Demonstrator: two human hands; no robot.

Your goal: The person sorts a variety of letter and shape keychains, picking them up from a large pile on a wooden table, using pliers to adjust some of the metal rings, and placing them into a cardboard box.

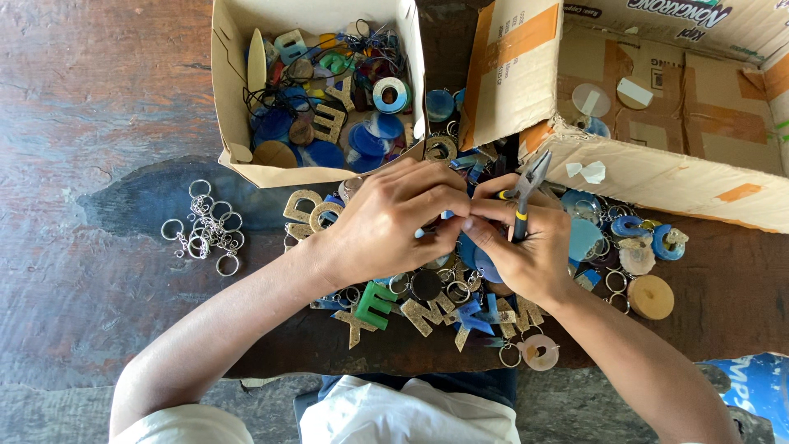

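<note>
Left hand (386,222) and right hand (526,255) pinch 1 small blue keychain piece (448,215) between fingertips; yellow-handled steel pliers (524,193), in the right grip, point up-right, away from it.

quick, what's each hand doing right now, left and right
Left hand: closed, fingertips pinching a small blue piece; what it is cannot be told.
Right hand: closed around the pliers, fingertips meeting the left's.
</note>
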